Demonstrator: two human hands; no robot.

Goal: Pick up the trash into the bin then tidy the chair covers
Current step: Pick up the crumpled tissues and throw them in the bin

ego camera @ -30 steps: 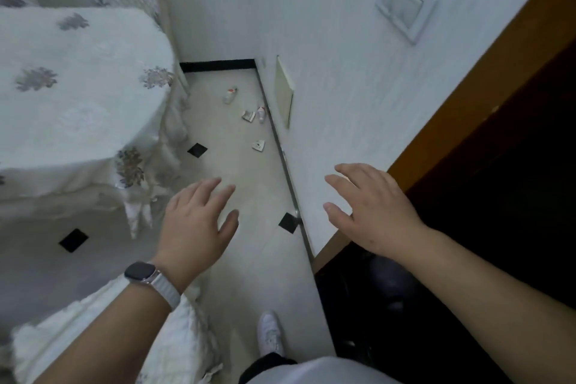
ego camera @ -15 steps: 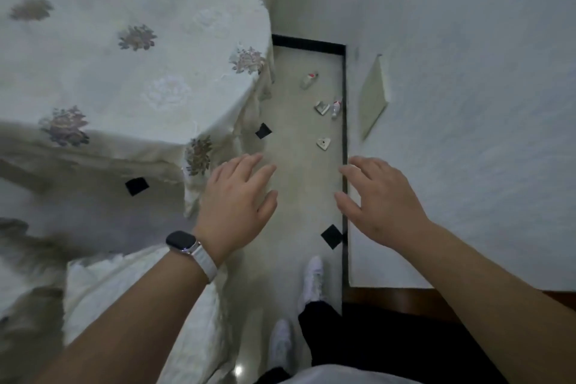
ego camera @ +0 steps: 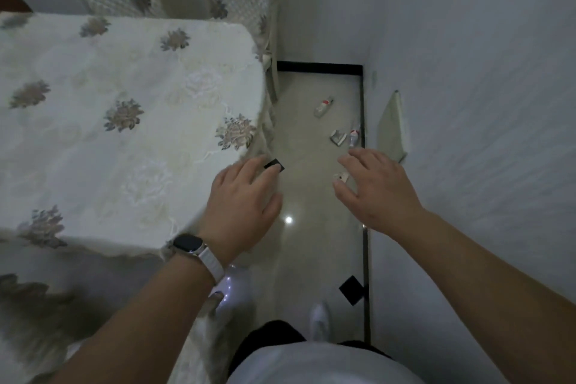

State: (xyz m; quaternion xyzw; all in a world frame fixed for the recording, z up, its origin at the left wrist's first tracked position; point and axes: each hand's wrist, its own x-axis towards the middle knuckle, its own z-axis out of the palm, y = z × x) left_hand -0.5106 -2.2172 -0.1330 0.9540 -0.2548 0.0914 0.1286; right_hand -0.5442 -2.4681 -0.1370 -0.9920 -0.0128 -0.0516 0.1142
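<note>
- Trash on the floor (ego camera: pixel 299 259), centre-right of frame near the wall: small bottle (ego camera: pixel 323 106), crumpled wrapper (ego camera: pixel 338 137), second bottle (ego camera: pixel 354 136), scrap (ego camera: pixel 342 177).
- Right hand (ego camera: pixel 377 190) just right of scrap, fingers spread, empty.
- Left hand (ego camera: pixel 243 199) mid-frame, fingers relaxed, empty.
- Floral cover (ego camera: pixel 124 121) fills left.

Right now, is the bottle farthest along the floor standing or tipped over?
Tipped over: the bottle lies on its side on the floor, its long side flat against it.
</note>
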